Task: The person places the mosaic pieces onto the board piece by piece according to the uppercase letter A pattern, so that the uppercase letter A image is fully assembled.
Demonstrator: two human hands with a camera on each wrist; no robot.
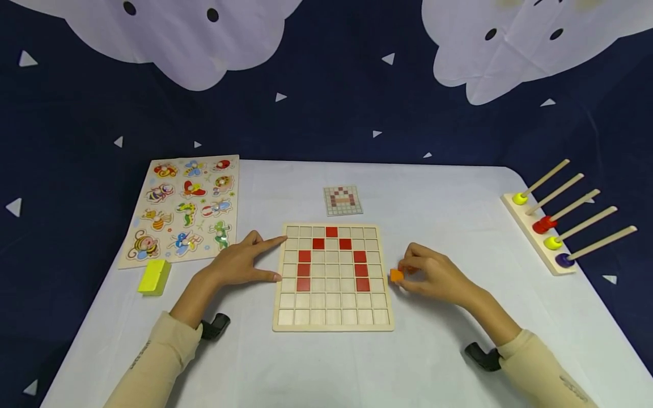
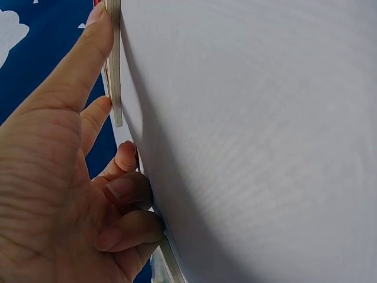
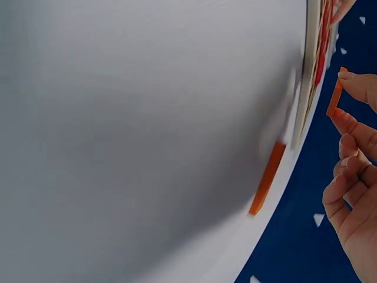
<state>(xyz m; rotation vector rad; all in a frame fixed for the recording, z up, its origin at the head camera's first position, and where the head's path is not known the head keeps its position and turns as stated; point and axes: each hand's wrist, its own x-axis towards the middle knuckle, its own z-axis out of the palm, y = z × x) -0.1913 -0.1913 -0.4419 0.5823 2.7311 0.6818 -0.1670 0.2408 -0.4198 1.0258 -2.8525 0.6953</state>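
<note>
A wooden grid board point(image 1: 331, 328) lies flat, with several red square tiles point(image 1: 304, 270) set in its cells in a pointed arch. My left hand point(image 1: 240, 262) touches the board's left edge with thumb and index finger spread; the left wrist view shows its other fingers loosely bent. Beside the board's right edge, my right hand point(image 1: 433, 275) pinches a small orange square tile point(image 1: 396, 275) between thumb and fingertip. Another orange piece point(image 3: 268, 180) lies on the table below that hand in the right wrist view. Behind the board sits a small pattern card point(image 1: 343, 200).
An insect picture puzzle board point(image 1: 204, 222) lies at the back left, a yellow block point(image 1: 155, 277) at its near edge. At the right stands a peg rack point(image 1: 541, 235) with coloured beads. White cloth covers the table point(image 1: 316, 374); a dark blue patterned cloth point(image 1: 331, 124) hangs behind.
</note>
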